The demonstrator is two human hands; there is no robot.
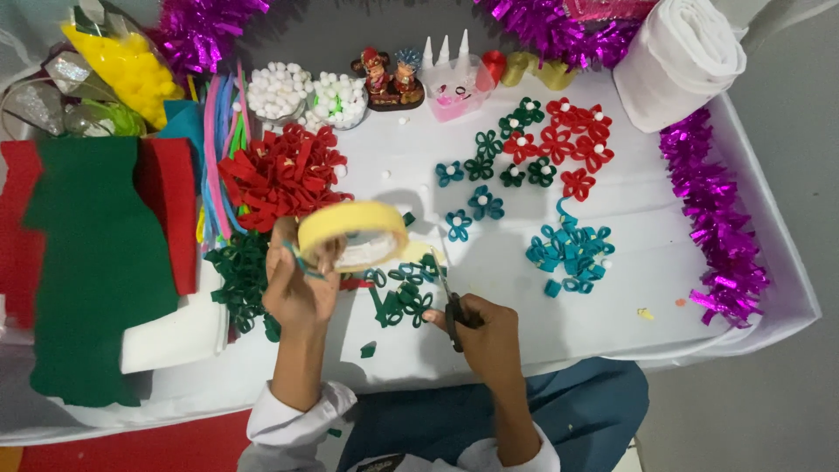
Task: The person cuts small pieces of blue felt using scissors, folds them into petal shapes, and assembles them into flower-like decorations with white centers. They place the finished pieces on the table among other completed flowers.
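The white table (524, 297) fills the frame, crowded along the top and left, with open room at lower right before its raised edge. At centre left, the left hand (297, 284) is closed around a yellow tape roll (352, 234), gripped at its rim: it looks light, stiff and best taken by the ring. Lower centre, the right hand (485, 332) grips small scissors (447, 301), blades up.

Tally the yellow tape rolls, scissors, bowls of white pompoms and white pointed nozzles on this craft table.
yellow tape roll, in the left hand: 1
scissors, in the right hand: 1
bowls of white pompoms: 2
white pointed nozzles: 3
Total: 7
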